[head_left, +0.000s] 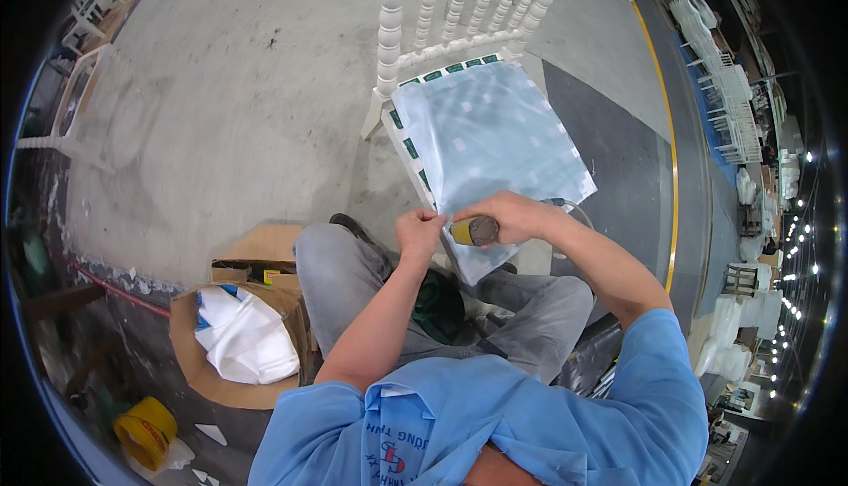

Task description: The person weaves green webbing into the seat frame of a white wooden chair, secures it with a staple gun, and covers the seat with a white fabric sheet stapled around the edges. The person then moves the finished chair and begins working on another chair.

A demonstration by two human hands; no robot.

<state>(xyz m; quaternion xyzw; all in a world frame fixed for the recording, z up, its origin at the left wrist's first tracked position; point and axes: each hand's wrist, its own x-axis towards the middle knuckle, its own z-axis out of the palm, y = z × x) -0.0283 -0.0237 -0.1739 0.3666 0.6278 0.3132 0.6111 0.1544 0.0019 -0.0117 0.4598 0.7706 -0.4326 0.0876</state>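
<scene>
Left hand (419, 232) is pinched shut on the near edge of a translucent bluish plastic sheet (490, 146), fingers curled tight on the film. Right hand (508, 218) sits just beside it, touching the same edge, clenched round a small yellow cylindrical tool w/ a dark round end (478, 231); the dark end faces the camera, btwn the two hands. Can't tell what kind of tool it is.

The sheet spreads away from the grip, draped over the seat of a white chair with turned spindles in its back (459, 9); a green-and-white checked seat edge (408, 137) shows along the sheet's left side. The sheet's near end hangs down below the hands, over the person's grey-trousered knees (340, 265).

Left of the grip & lower, on the concrete floor (221, 115): an open brown cardboard box (190, 349) w/ crumpled white sheeting inside (247, 336). Further down-left, well apart from the hands, a yellow tape roll (146, 431).
</scene>
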